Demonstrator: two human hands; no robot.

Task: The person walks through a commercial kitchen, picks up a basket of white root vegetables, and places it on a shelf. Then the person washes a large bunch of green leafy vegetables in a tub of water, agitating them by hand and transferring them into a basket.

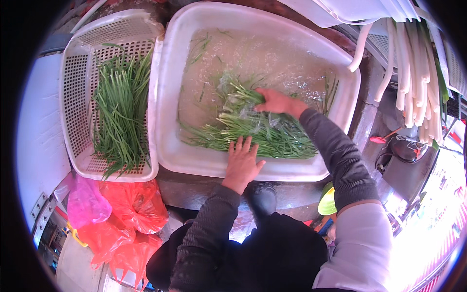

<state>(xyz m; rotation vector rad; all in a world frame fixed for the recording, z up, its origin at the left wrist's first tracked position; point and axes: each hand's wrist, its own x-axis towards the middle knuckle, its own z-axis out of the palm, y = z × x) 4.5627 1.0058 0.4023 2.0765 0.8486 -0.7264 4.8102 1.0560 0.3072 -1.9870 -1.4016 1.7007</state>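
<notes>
A large white plastic tub [219, 171] holds cloudy water and a heap of long green leafy stalks, probably garlic chives [288, 140], along its near side. My right hand [275, 101] grips a small bunch of the stalks [245, 94] at the water, their pale ends pointing left. My left hand [242, 158] lies flat with fingers spread, its fingertips on the near edge of the heap. Loose leaves float at the tub's far left and right sides. Left of the tub, a white perforated plastic basket [76, 109] holds more green stalks [120, 116].
Red plastic bags [135, 204] and a pink bag [87, 202] lie below the basket. Thick white-stemmed leeks or scallions [412, 73] hang over an edge at the upper right, near a white pipe-like stalk [360, 47]. My shoe [262, 199] is close to the tub's near rim.
</notes>
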